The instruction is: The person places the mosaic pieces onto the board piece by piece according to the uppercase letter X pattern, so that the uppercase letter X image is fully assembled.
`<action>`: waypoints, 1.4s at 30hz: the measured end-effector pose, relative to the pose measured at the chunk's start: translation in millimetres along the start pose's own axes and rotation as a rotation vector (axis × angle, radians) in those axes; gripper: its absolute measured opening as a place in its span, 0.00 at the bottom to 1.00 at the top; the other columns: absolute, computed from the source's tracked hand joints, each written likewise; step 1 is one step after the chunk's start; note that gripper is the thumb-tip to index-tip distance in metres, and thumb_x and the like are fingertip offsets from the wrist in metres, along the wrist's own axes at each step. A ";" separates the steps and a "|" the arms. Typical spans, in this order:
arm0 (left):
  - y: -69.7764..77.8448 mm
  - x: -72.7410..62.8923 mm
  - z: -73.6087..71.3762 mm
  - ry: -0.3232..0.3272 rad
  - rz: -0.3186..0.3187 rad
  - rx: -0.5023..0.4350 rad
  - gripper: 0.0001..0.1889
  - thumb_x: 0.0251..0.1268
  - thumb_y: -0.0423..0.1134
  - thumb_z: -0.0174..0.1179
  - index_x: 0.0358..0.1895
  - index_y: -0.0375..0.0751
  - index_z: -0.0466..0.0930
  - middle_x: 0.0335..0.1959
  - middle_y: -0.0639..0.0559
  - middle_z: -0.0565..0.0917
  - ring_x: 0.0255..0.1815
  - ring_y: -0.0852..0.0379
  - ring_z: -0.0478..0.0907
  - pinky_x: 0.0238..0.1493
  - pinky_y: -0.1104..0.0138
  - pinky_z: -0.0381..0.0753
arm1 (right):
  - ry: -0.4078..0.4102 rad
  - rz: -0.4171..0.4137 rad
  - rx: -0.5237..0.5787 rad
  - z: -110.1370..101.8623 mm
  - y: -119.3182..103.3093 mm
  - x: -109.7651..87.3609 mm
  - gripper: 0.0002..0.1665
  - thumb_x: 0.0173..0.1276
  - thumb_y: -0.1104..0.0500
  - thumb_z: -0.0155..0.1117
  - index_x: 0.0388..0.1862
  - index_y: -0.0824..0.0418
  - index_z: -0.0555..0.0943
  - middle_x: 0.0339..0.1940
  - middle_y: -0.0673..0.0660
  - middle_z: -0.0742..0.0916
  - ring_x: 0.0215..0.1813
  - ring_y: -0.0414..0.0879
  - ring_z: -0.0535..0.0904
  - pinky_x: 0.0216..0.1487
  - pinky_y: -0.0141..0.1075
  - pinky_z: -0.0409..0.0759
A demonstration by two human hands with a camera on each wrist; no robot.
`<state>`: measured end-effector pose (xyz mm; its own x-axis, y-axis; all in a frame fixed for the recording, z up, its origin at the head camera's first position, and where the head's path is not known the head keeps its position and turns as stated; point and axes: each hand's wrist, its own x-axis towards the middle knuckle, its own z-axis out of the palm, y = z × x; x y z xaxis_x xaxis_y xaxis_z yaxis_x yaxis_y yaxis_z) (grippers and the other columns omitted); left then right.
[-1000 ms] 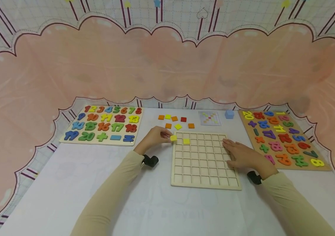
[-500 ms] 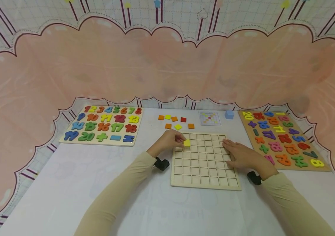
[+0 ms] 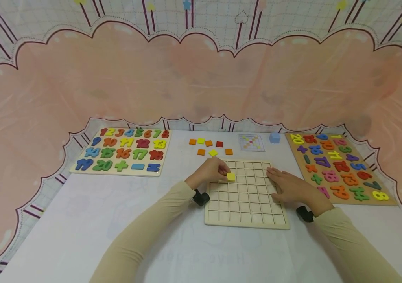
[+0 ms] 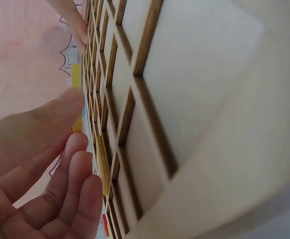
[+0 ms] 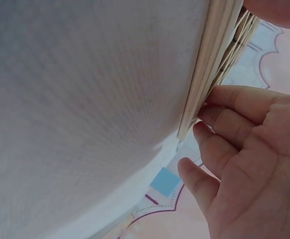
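My left hand (image 3: 211,172) pinches a square yellow tile (image 3: 231,177) between thumb and fingers, over the upper left part of a pale wooden grid board (image 3: 247,225). In the left wrist view the held tile (image 4: 76,74) shows past the thumb. A second yellow tile (image 4: 103,167) sits in a cell of the board there; in the head view my left hand hides it. My right hand (image 3: 293,188) rests on the board's right edge with its fingers extended.
Loose orange, yellow and red tiles (image 3: 219,144) lie behind the board. Beside them are a small pattern card (image 3: 241,147) and a blue cube (image 3: 274,138). Number boards stand at the left (image 3: 116,171) and right (image 3: 356,201).
My left hand has carried the yellow tile rightward and slightly nearer, from the board's left edge to over its cells. The right hand has stayed in place.
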<state>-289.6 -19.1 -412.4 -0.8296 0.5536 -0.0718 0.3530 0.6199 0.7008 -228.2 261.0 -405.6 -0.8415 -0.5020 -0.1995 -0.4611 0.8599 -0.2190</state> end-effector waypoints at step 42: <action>12.1 7.0 4.4 -0.029 0.008 0.203 0.09 0.48 0.36 0.72 0.35 0.39 0.86 0.28 0.52 0.82 0.29 0.62 0.72 0.33 0.75 0.72 | 0.000 -0.016 0.007 0.9 1.0 -1.2 0.45 0.61 0.52 0.62 0.70 0.73 0.57 0.73 0.70 0.60 0.74 0.64 0.54 0.71 0.56 0.55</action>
<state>-289.2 -5.3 -407.6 -0.8146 0.5731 -0.0895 0.4421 0.7132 0.5440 -227.4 262.4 -406.5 -0.8340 -0.5158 -0.1959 -0.4726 0.8511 -0.2287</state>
